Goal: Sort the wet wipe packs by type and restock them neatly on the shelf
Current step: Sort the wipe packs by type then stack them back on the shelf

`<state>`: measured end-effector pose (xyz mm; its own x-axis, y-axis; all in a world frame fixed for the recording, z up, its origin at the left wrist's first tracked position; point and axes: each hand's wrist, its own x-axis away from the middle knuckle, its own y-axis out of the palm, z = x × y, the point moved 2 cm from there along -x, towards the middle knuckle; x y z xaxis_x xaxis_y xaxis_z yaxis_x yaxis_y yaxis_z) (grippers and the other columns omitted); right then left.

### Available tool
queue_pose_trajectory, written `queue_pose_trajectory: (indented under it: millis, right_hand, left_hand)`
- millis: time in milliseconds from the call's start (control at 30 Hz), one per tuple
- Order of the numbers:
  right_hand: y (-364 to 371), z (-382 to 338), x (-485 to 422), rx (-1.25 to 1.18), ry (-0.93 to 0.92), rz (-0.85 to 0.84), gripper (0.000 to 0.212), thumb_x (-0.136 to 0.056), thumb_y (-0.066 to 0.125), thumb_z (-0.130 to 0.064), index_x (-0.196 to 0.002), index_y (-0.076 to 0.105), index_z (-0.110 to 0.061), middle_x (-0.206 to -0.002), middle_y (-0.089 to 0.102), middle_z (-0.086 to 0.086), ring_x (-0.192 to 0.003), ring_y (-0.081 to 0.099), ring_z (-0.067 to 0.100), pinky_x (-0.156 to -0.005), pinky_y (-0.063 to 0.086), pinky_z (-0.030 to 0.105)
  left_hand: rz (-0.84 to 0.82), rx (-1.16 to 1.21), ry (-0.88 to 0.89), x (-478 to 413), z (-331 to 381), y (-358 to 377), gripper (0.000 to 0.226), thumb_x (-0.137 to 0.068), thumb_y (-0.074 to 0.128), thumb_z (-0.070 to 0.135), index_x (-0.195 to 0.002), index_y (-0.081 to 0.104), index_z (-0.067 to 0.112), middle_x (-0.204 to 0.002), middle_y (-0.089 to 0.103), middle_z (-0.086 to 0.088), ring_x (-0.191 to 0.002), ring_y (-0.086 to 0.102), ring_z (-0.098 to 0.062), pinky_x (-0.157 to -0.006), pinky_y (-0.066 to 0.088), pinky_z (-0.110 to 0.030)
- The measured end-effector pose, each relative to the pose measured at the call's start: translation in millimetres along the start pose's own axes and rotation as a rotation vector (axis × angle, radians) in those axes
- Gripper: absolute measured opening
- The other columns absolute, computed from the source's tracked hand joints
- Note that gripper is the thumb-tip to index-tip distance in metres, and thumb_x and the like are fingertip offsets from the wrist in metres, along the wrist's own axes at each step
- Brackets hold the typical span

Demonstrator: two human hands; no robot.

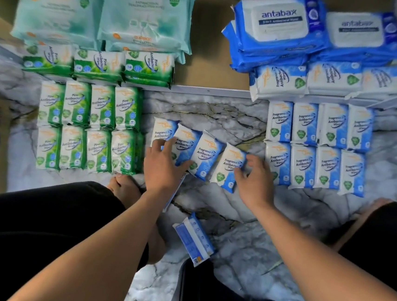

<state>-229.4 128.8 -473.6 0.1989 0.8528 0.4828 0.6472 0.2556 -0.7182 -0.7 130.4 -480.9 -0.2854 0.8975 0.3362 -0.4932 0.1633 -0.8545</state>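
Four loose Fragrance Free packs [206, 156] lie fanned just left of the sorted blue block [316, 147]. The left hand [164, 169] presses spread fingers on two, and the right hand [255, 180] curls round the end pack [228, 167]. Square their edges first, then slide them flush against that block.

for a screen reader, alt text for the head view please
A left hand rests on a fanned row of four blue fragrance-free wipe packs on a marble floor; the right hand grips the rightmost pack. Sorted green pine packs lie left, blue packs right.
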Motion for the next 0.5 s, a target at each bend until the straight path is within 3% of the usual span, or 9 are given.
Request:
queue_pose_trajectory:
  millis: [167,333,500]
  right_hand:
    - [18.0,-12.7,10.1,0.252,-0.019,-0.064,0.064,-0.086,0.072,-0.042,-0.135,0.042,-0.013,-0.131,0.046,0.012,-0.119,0.048,0.031,-0.081,0.049,0.041]
    - [26.9,-29.5,6.9,0.377,0.043,-0.03,0.071,-0.084,0.073,-0.025,-0.14,0.03,-0.017,-0.138,0.039,0.012,-0.123,0.044,0.034,-0.089,0.048,0.049]
    - [26.4,-19.8,6.2,0.436,-0.025,-0.011,0.087,-0.08,0.076,-0.043,-0.146,0.025,-0.018,-0.134,0.042,0.014,-0.116,0.049,0.033,-0.084,0.052,0.047]
  left_hand:
    - [-0.036,-0.054,0.029,0.8,2.1,-3.2,0.08,-0.08,0.077,0.053,-0.146,0.046,0.021,-0.139,0.046,-0.006,-0.124,0.044,-0.028,-0.1,0.043,-0.039]
    - [-0.05,-0.032,0.003,-1.6,5.7,-6.8,0.072,-0.084,0.073,0.042,-0.148,0.046,0.022,-0.136,0.05,-0.007,-0.123,0.047,-0.028,-0.091,0.047,-0.038]
    - [-0.03,0.045,-0.048,-2.0,14.0,-8.8,0.071,-0.084,0.069,0.043,-0.148,0.047,0.024,-0.134,0.053,-0.006,-0.11,0.058,-0.026,-0.084,0.049,-0.035]
